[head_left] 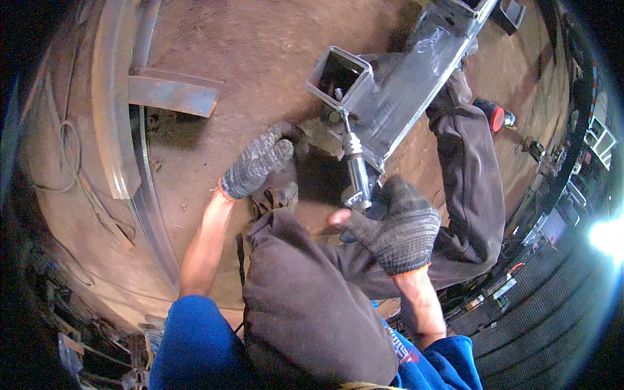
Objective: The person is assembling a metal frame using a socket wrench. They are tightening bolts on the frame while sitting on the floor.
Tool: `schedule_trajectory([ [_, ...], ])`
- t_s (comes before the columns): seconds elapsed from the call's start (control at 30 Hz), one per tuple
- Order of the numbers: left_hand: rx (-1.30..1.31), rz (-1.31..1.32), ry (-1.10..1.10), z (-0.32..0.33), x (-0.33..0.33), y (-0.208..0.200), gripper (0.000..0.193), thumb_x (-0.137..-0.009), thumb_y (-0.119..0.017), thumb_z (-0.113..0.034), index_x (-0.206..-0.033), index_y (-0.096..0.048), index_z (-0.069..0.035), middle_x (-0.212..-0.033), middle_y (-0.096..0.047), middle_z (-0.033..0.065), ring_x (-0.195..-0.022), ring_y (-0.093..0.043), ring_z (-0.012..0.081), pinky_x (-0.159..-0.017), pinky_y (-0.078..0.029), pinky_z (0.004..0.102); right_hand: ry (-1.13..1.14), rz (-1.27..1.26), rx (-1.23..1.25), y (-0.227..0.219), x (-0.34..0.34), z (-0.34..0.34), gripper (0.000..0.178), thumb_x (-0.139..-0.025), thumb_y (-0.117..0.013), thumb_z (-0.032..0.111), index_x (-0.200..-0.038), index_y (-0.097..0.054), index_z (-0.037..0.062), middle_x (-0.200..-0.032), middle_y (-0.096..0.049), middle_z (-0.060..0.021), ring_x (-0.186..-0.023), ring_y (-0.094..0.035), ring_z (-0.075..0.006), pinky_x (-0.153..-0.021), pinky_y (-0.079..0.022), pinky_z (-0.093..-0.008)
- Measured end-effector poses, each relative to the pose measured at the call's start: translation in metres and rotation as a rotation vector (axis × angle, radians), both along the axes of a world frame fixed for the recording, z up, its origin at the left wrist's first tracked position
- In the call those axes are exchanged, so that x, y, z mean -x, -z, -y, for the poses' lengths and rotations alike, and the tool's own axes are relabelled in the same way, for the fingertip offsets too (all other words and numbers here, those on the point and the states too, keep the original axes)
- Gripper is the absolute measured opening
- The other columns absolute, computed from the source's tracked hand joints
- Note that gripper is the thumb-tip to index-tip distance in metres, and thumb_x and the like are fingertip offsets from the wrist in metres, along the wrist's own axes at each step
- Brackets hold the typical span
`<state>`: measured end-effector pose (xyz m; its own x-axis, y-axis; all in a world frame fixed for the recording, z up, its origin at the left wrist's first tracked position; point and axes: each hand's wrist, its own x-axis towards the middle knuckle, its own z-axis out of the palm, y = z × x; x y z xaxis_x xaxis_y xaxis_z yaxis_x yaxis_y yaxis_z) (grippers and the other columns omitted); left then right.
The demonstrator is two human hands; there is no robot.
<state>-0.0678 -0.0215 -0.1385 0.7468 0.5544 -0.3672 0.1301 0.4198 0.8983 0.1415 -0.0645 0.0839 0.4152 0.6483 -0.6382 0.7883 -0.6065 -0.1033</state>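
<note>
My right hand (406, 227), in a grey knit glove with a bare thumb tip, grips the rear of a silver die grinder (358, 170). The grinder's thin burr points up at the open end of a square steel tube (339, 70). Whether the burr touches the metal I cannot tell. This tube joins a long grey steel beam (409, 91) that slants toward the upper right. My left hand (260, 161), gloved the same way, is by my shoe (279, 192), left of the grinder. Its fingers are curled together; whatever they may hold is hidden.
Rusty steel profiles (117, 97) run along the left, with a short flat steel piece (172, 93) jutting from them. A cable (70, 146) lies farther left. My bent legs (468, 175) flank the beam. A red-and-black round object (495, 117) lies at the right; a bright light shines beyond.
</note>
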Motion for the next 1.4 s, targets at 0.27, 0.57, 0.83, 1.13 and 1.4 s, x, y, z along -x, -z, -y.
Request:
schedule_trajectory([
  [0.27, -0.093, -0.067, -0.07, -0.024, -0.018, -0.041, 0.032, -0.098, -0.052, -0.023, -0.118, -0.057, 0.001, -0.11, -0.061, 0.0132, -0.104, -0.055, 0.0209, -0.094, -0.043, 0.034, -0.157, -0.181, 0.049, 0.032, -0.007, -0.025, 0.072, -0.088, -0.039, 0.07, -0.063, -0.059, 0.0061, -0.055, -0.06, -0.0149, -0.049, -0.058, -0.0352, -0.045, -0.043, -0.0435],
  [0.57, 0.139, 0.028, -0.058, -0.022, -0.025, -0.034, 0.032, -0.098, -0.053, -0.022, -0.119, -0.056, 0.002, -0.114, -0.062, 0.0118, -0.108, -0.056, 0.0205, -0.095, -0.044, 0.0334, 1.656, -2.442, -0.315, 0.078, 0.043, 0.014, 0.063, -0.089, -0.04, 0.07, -0.065, -0.051, 0.0125, -0.06, -0.048, -0.0045, -0.051, -0.043, -0.022, -0.05, -0.036, -0.0383],
  [0.83, 0.029, -0.07, -0.049, -0.009, -0.02, -0.019, 0.032, -0.096, -0.056, -0.02, -0.12, -0.056, 0.001, -0.114, -0.062, 0.0132, -0.108, -0.056, 0.0211, -0.096, -0.043, 0.0343, 0.635, -0.988, 0.019, 0.057, -0.007, 0.0, 0.044, -0.091, -0.059, 0.048, -0.077, -0.056, 0.0062, -0.058, -0.052, -0.0034, -0.048, -0.048, -0.0216, -0.046, -0.039, -0.0317],
  [1.13, 0.243, 0.044, -0.024, -0.024, -0.021, -0.037, 0.034, -0.096, -0.056, -0.021, -0.123, -0.056, 0.0, -0.115, -0.062, 0.0116, -0.108, -0.055, 0.0198, -0.098, -0.042, 0.0336, 0.62, -0.601, -0.198, 0.052, 0.005, 0.057, 0.066, -0.085, -0.055, 0.065, -0.109, -0.056, 0.0042, -0.074, -0.061, -0.0085, -0.061, -0.059, -0.026, -0.057, -0.05, -0.0364],
  [1.4, 0.126, 0.009, -0.031, -0.022, -0.019, -0.029, 0.029, -0.098, -0.051, -0.02, -0.118, -0.056, -0.001, -0.111, -0.061, 0.0098, -0.107, -0.054, 0.0187, -0.096, -0.042, 0.0317, 1.648, -2.05, -0.28, 0.051, 0.035, 0.02, 0.072, -0.077, -0.063, 0.068, -0.116, -0.053, 0.0077, -0.098, -0.059, -0.0064, -0.085, -0.057, -0.0204, -0.072, -0.049, -0.0303],
])
